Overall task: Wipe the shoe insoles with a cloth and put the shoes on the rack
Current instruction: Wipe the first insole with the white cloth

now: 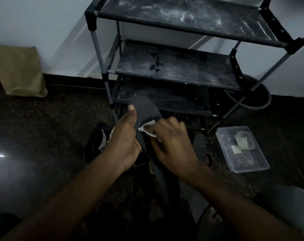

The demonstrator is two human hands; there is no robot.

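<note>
A person crouched on a dark speckled floor (43, 127) holds a dark grey insole (146, 108) at the centre of the scene, its rounded toe end pointing toward 12 o'clock, in front of the lowest shelf of a black three-tier rack (173, 66). The left hand (125, 141) grips the insole along its 9 o'clock edge, fingers wrapped behind it and the thumb (131, 108) laid straight up its face. The right hand (172, 145), fingers curled, pinches a small white cloth (147, 128) and presses it against the middle of the insole, just beside the left palm; this hand is motion-blurred. The insole's heel end runs down toward 6 o'clock between the two forearms. A black shoe (97, 138) with white stripes sits on the floor under the left hand, at 9 o'clock from the insole. The rack's shelves are streaked with pale dust and stand against a white wall (52, 32). At 3 o'clock from the hands, a clear plastic container (248, 164) rests on the floor with folded white pieces (241, 140) inside. A dark round bin (259, 101) stands at 2 o'clock, behind the rack's leg, and a brown paper bag (17, 70) leans on the wall at 10 o'clock
</note>
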